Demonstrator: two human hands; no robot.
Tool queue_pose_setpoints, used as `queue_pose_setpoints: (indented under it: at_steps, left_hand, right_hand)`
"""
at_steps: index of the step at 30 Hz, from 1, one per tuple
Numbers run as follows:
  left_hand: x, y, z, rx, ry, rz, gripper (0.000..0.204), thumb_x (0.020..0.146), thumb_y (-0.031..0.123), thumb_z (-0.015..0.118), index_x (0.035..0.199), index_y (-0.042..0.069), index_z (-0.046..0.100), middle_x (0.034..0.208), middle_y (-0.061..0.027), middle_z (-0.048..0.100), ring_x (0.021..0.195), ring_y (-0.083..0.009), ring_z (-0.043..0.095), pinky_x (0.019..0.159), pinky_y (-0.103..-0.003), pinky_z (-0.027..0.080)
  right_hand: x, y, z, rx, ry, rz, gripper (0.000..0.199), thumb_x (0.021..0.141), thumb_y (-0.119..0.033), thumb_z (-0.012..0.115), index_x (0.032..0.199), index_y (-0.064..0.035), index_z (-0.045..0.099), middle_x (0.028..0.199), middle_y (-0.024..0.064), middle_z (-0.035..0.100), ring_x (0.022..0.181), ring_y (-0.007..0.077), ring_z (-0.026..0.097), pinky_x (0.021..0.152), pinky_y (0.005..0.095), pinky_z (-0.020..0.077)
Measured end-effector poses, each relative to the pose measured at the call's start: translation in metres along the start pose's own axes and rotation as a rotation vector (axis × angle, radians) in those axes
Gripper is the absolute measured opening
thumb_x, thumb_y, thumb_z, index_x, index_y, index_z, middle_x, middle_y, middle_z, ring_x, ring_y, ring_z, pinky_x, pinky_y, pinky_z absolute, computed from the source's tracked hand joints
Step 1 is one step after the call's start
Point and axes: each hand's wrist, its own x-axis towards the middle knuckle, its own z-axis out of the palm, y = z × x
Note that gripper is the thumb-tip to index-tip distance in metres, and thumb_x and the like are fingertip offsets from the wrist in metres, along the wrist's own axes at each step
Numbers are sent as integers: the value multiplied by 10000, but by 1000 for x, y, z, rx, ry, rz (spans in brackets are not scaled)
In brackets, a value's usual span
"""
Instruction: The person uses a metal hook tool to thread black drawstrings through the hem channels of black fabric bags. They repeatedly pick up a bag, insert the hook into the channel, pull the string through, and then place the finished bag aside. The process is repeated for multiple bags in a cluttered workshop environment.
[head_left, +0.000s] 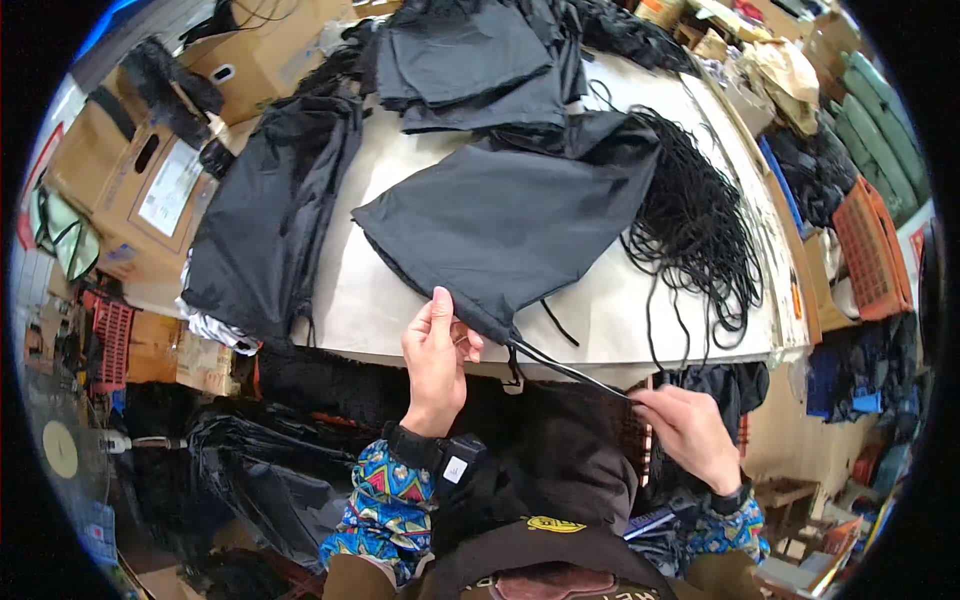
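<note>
A black fabric drawstring bag (510, 220) lies across the white table, its narrowed corner toward me. My left hand (437, 350) pinches the bag's near edge between thumb and fingers. Off to the right, my right hand (690, 430) is closed on the end of a thin black cord (570, 371), which runs taut from the bag's corner. A large tangle of loose black cords (695, 215) spreads over the table to the right of the bag.
Black bags are piled at the table's far side (465, 60); another stack (270, 215) lies at the left. Cardboard boxes (140, 180) stand beyond it. An orange crate (870, 250) is at the right, and black fabric (260, 460) hangs low on the left.
</note>
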Motion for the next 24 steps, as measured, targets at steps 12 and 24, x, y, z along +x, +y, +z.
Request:
queue_pose_setpoints:
  at_steps: [12, 24]
  left_hand:
    - [-48, -43, 23, 450, -483, -177, 388, 961, 298, 536, 687, 26, 573, 552, 5, 512, 502, -52, 452, 467, -216, 348]
    - [-21, -24, 4, 202, -254, -138, 250, 931, 241, 587, 883, -3, 611, 767, -65, 653, 632, -121, 620, 543, -252, 523]
  right_hand:
    - [8, 4, 39, 577, -9, 415, 154, 903, -102, 592, 950, 26, 665, 649, 17, 592, 586, 98, 544, 545, 237, 423]
    - [6, -3, 54, 965, -128, 568, 172, 937, -130, 557, 928, 3, 664, 636, -62, 487, 558, 17, 391, 484, 183, 282]
